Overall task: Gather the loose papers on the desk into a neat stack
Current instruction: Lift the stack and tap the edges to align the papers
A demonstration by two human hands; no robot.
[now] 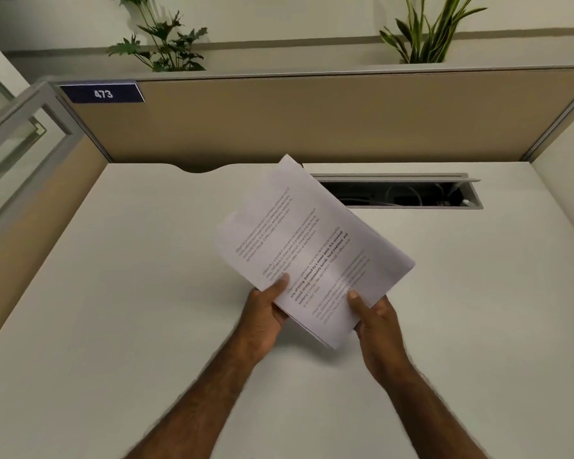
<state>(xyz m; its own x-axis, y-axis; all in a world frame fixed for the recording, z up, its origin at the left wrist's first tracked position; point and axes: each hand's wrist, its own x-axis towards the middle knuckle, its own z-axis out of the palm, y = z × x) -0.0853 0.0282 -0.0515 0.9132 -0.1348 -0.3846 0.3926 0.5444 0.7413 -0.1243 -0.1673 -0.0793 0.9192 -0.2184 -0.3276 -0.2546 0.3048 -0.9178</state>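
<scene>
Both hands grip a stack of papers (pixel 312 250) above the middle of a white desk (pixel 113 293), the left hand (pixel 267 313) pinching its lower-left edge, thumb on top, the right hand (pixel 373 321) clasping the near corner. The sheets are white, printed with small text, one line bold, tilted with the far corner raised; their edges are nearly aligned. Behind the papers an open cable tray (pixel 401 193) shows wires. Beyond it stands a tan fabric partition (pixel 312 120) with a blue "473" label (pixel 102 93), with leafy plants (pixel 166 38) above.
</scene>
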